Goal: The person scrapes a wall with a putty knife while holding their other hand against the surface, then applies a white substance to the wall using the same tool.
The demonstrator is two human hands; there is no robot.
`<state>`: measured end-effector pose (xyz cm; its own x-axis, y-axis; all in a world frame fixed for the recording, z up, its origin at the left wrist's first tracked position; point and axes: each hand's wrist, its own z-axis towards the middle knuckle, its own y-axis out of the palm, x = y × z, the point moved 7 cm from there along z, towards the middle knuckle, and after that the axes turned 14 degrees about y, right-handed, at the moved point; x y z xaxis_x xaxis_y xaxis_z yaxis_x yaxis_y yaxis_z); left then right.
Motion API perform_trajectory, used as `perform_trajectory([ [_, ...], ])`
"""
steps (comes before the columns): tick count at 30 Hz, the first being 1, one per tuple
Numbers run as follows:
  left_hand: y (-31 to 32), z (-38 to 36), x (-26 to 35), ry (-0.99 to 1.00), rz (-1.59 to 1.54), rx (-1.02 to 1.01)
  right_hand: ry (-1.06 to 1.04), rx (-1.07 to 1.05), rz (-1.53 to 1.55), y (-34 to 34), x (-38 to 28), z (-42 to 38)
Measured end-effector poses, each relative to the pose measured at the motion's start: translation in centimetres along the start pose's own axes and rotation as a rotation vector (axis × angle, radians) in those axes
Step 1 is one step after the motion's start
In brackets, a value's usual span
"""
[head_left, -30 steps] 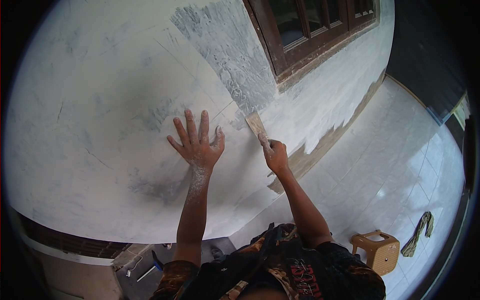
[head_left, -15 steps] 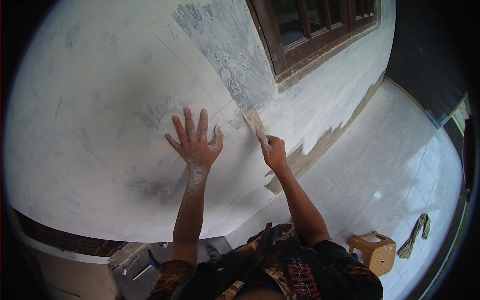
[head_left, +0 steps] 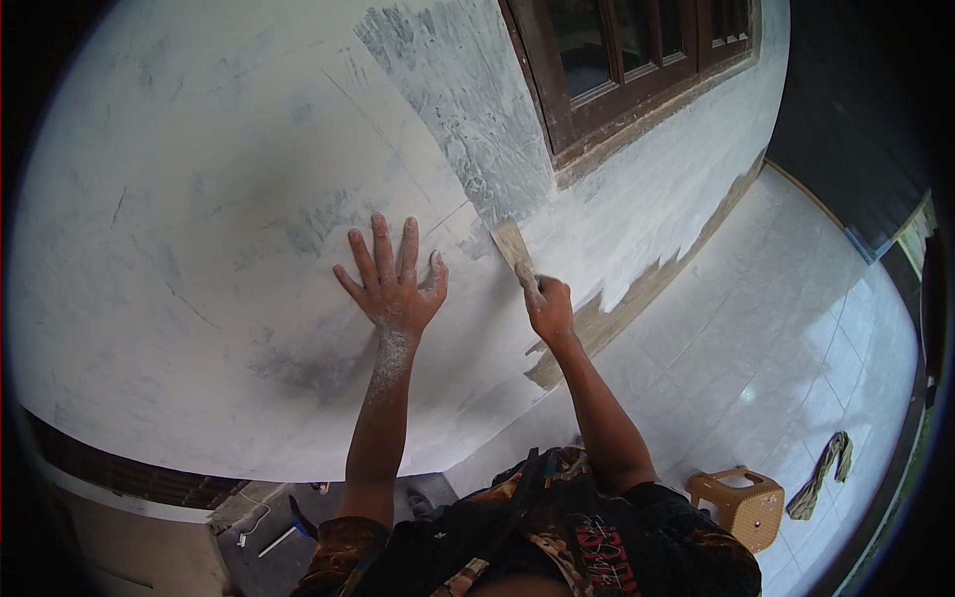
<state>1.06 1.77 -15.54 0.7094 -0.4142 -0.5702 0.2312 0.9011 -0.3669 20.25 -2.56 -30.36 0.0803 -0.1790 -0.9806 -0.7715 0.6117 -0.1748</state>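
Note:
My left hand (head_left: 395, 284) lies flat on the white wall (head_left: 219, 279), fingers spread, with white dust on the fingers and wrist. In my right hand (head_left: 548, 304) is a scraper (head_left: 512, 247) with a broad flat blade, its front edge against the wall. Above the blade runs a rough grey-white patch (head_left: 468, 129), reaching up beside the window frame. Most of the scraper's handle is hidden in my fist. Fine dark lines and grey smudges mark the wall around my left hand.
A brown wooden window (head_left: 637, 70) is at the upper right. Below the wall's ragged bare strip (head_left: 637, 298) lies a tiled floor (head_left: 736, 328). A tan plastic stool (head_left: 746, 507) and a crumpled cloth (head_left: 822, 476) are at the lower right. A white-handled tool (head_left: 279, 540) lies at lower left.
The view has shifted slightly. My left hand still rests on the wall, and the scraper stays against it near the lower end of the rough patch.

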Motion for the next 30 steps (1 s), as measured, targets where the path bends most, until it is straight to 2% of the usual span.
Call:
perform_trajectory([
  [1, 0.1, 0.0, 0.0, 0.003, 0.003, -0.003, -0.06, 0.012, 0.021, -0.1, -1.0, 0.1],
  [5, 0.1, 0.0, -0.1, 0.007, 0.002, 0.01, -0.063, -0.026, 0.064, 0.5, -0.2, 0.7],
  [7, 0.1, -0.1, -0.2, 0.001, 0.002, 0.004, 0.04, -0.037, -0.008, 0.5, 2.5, 0.1],
  [13, 0.2, -0.2, -0.1, -0.02, -0.007, -0.025, -0.051, -0.039, -0.003, 0.3, -1.8, -0.4],
  [16, 0.2, 0.2, -0.2, -0.008, 0.002, 0.005, -0.002, -0.016, -0.048, 0.7, 1.2, -0.3],
  [20, 0.0, 0.0, -0.1, -0.008, -0.01, 0.017, 0.053, -0.044, -0.027, 0.6, 0.7, -1.0],
  [22, 0.0, 0.1, 0.0, -0.007, -0.007, 0.008, -0.043, -0.011, -0.023, 0.4, -1.4, -0.9],
  [28, 0.1, -0.1, -0.2, -0.004, 0.002, 0.005, -0.004, -0.015, -0.014, 1.0, 0.9, -1.2],
  [30, 0.1, 0.0, -0.1, -0.003, -0.006, 0.003, -0.045, -0.016, -0.015, 0.9, -1.1, -1.2],
])
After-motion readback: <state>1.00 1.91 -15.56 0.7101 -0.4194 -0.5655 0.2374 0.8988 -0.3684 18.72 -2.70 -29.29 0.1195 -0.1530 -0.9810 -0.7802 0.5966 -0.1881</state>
